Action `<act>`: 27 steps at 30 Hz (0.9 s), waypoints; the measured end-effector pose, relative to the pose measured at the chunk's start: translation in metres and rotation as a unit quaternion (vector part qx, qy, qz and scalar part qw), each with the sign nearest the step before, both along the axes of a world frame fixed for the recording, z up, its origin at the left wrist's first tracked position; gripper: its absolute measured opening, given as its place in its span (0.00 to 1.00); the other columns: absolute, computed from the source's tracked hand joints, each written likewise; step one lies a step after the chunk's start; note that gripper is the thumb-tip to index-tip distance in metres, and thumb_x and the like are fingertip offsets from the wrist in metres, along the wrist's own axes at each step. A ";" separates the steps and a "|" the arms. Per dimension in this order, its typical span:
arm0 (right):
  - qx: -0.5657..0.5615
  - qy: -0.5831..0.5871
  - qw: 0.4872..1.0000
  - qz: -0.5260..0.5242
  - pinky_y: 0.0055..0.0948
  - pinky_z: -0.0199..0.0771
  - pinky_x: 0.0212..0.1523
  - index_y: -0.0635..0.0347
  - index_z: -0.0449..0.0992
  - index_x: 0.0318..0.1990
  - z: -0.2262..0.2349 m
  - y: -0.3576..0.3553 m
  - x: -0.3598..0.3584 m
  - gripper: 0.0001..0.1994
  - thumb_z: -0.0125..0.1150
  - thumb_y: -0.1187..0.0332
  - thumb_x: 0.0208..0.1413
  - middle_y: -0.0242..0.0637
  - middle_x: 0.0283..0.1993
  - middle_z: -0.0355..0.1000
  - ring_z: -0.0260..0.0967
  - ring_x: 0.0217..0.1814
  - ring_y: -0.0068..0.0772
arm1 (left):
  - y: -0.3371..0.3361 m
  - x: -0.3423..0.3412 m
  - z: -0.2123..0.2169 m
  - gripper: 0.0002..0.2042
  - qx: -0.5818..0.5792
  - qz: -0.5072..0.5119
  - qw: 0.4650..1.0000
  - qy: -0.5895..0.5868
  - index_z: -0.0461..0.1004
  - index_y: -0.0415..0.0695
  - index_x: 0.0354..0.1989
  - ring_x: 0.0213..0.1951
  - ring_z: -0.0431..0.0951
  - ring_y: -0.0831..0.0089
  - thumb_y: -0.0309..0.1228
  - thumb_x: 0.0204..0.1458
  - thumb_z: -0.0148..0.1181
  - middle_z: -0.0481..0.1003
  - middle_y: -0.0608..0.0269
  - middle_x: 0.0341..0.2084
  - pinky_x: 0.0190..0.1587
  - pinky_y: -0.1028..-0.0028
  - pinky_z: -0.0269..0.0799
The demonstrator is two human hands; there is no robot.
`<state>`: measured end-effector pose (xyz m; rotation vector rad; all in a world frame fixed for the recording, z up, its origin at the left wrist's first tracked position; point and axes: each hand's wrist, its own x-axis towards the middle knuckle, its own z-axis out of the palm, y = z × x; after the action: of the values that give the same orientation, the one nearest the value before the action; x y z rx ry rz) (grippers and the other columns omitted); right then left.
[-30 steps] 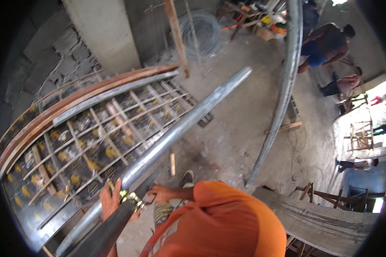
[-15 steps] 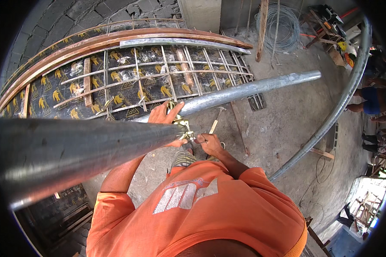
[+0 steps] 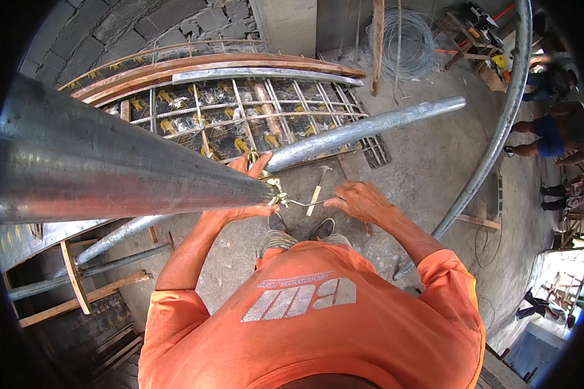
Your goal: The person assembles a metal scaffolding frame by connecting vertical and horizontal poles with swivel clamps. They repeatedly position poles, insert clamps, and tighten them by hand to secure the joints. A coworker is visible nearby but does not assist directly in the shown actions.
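A thick grey steel pipe (image 3: 136,162) rises toward me from the left, its far end at a brass-coloured scaffold clamp (image 3: 278,189). Behind it, a second galvanized pipe (image 3: 376,126) crosses at the same clamp. My left hand (image 3: 230,215) is closed around the clamp, fingers showing above the near pipe and thumb below; the pipe hides its middle. In my right hand (image 3: 365,202) is the end of a thin bent wrench (image 3: 304,204). The wrench's other end meets the clamp's bolt side.
A claw hammer (image 3: 316,193) lies on the concrete floor just ahead of my shoes. Steel bars and timber (image 3: 214,68) lie over dark printed panels beyond. A long pipe (image 3: 493,155) stands at right. Wire coils (image 3: 402,45) rest at the back; people (image 3: 548,136) stand far right.
My right hand has moved right, away from the clamp, and the wrench now shows between them. The near pipe appears higher and more tilted. My left hand stays at the clamp.
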<state>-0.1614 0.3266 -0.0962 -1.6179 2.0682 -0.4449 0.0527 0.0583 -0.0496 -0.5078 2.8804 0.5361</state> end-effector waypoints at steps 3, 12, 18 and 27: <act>0.003 0.038 0.999 0.016 0.49 0.80 0.43 0.62 0.83 0.38 0.017 -0.009 -0.003 0.30 0.54 0.39 0.64 0.50 0.39 0.79 0.80 0.42 0.57 | 0.000 -0.002 0.002 0.63 0.003 0.003 1.000 -0.007 0.50 0.62 0.79 0.72 0.55 0.28 0.61 0.29 0.77 0.54 0.23 0.70 0.72 0.38 0.54; 0.010 0.112 0.993 0.035 0.49 0.81 0.40 0.61 0.85 0.34 0.041 -0.024 -0.014 0.32 0.54 0.36 0.62 0.51 0.36 0.80 0.81 0.40 0.54 | -0.001 -0.004 0.006 0.62 0.012 0.001 1.000 0.023 0.52 0.59 0.78 0.68 0.60 0.28 0.60 0.29 0.77 0.58 0.22 0.67 0.69 0.39 0.58; 0.122 -0.016 0.988 0.093 0.53 0.81 0.46 0.67 0.84 0.36 0.034 -0.031 -0.039 0.30 0.61 0.42 0.60 0.57 0.37 0.80 0.80 0.42 0.62 | -0.002 -0.005 -0.003 0.63 0.022 -0.029 0.997 0.066 0.55 0.52 0.77 0.66 0.61 0.29 0.60 0.27 0.81 0.58 0.21 0.65 0.68 0.41 0.56; 0.150 -0.144 0.978 0.011 0.53 0.80 0.47 0.67 0.83 0.36 -0.050 -0.039 -0.023 0.14 0.60 0.63 0.54 0.59 0.38 0.80 0.80 0.44 0.63 | -0.003 -0.008 -0.002 0.64 0.014 -0.018 0.999 0.039 0.57 0.51 0.76 0.65 0.63 0.34 0.50 0.22 0.84 0.60 0.31 0.65 0.67 0.44 0.58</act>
<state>-0.1848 0.2875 -0.1459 -1.3138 1.7998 -0.3199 0.0448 0.0558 -0.0513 -0.4399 2.9455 0.6035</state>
